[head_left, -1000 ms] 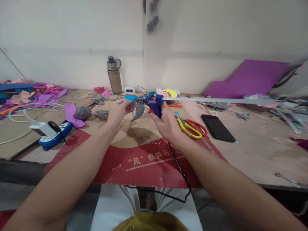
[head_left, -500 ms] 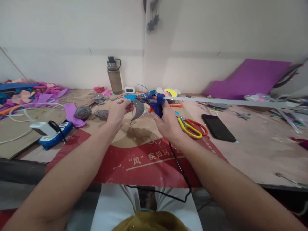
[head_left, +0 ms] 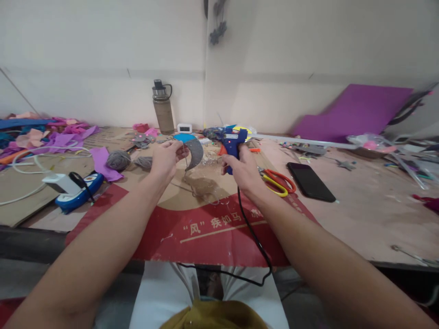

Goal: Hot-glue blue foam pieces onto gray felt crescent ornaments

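My left hand (head_left: 168, 157) pinches a grey crescent-shaped piece (head_left: 195, 154) above the cardboard, and a thin strand of yarn hangs below it. In my right hand (head_left: 242, 167) is a blue hot glue gun (head_left: 232, 140), fingers wrapped round its handle. Its nozzle points left and stands apart from the crescent; a long pale glue stick (head_left: 302, 142) sticks out behind. From the handle a black cord (head_left: 250, 224) runs down over the table edge. A blue round piece (head_left: 184, 137) shows just behind my left fingertips.
Scissors with yellow and red handles (head_left: 279, 182) and a black phone (head_left: 310, 182) lie to the right. Grey yarn balls (head_left: 118, 161) and a blue power strip (head_left: 80, 194) are at left. A water bottle (head_left: 163, 109) stands by the wall. Red printed cardboard (head_left: 206, 246) covers the front.
The glue gun in my right hand has moved right and tilted, away from the crescent. My left hand has shifted slightly left, turning the crescent's flat face more into view.
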`<state>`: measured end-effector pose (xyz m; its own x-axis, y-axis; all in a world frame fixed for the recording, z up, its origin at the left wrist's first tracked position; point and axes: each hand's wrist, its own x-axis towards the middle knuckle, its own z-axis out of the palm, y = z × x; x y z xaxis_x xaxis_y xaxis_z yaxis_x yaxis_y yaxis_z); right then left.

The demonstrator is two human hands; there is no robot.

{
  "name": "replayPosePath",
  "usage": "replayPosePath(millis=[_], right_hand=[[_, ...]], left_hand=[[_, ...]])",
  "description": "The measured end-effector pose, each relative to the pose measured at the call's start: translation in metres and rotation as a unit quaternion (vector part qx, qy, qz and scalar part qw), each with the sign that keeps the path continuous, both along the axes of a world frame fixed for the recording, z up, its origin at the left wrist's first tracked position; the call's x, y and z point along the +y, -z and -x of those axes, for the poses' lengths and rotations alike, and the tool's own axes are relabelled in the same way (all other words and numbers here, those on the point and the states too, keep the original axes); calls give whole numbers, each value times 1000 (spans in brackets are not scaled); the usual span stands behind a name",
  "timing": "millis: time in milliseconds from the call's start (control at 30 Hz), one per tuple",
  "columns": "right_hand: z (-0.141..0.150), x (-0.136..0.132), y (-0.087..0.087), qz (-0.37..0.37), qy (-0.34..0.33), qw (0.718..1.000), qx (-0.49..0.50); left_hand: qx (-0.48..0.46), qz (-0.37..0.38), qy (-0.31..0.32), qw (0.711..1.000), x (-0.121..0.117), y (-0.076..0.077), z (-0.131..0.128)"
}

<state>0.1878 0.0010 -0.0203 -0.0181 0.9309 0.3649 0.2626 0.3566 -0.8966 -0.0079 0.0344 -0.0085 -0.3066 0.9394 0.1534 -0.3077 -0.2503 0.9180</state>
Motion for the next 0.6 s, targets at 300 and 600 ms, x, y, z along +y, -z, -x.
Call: replayPosePath(millis=[300,600], right_hand=[[-6,34,8,277,45,955,99],[-7,45,16,281,53,957,39]], left_hand=[[-13,-9,18,1000,-2,-1,-1],[-15,10,-8,1000,-1,-5,1]])
